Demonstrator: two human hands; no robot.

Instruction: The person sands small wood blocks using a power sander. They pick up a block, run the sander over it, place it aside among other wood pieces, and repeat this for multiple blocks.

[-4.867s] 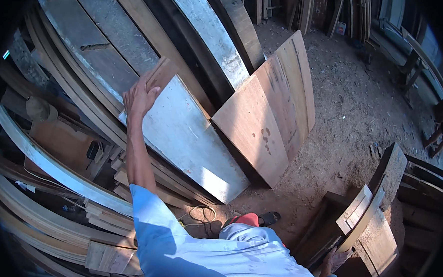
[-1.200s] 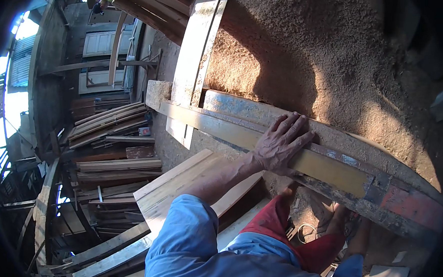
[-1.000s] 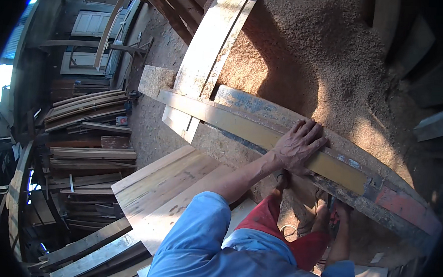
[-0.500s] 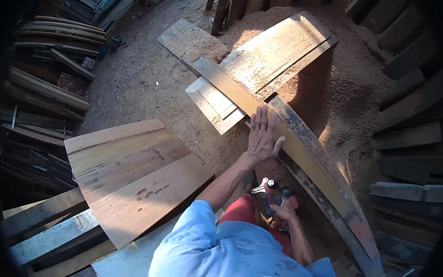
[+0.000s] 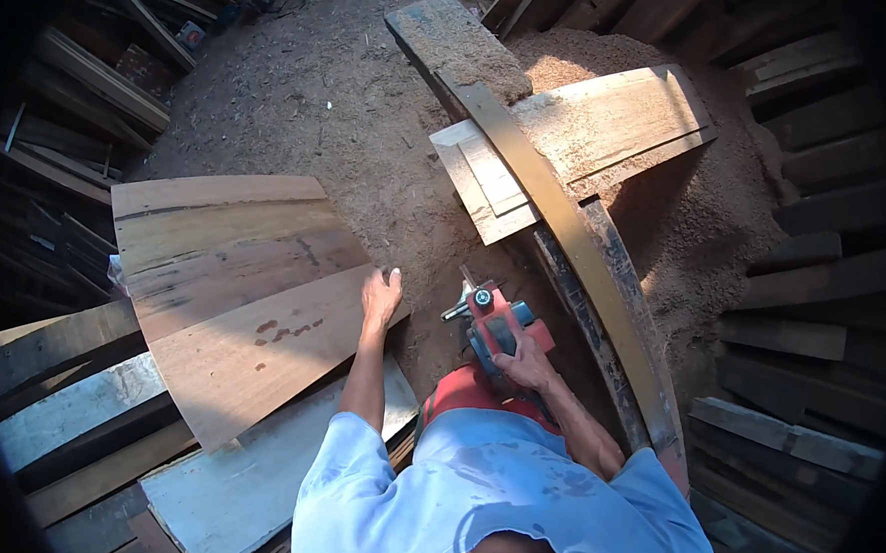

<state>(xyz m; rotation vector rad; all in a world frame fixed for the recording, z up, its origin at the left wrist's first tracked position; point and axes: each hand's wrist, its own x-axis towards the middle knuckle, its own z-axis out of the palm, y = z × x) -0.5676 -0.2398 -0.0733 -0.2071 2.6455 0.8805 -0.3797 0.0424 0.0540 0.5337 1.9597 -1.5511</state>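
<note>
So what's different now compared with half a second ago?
The left hand has let go of the long yellowish bar and moved left to the edge of the brown wooden panel; contact there is unclear. The right hand has brought the red power tool farther forward from the body. Unchanged: its grip, and the bar lying across the grooved board.

Left fingers (image 5: 372, 287) off yellow-brown plank (image 5: 578, 232)
</note>
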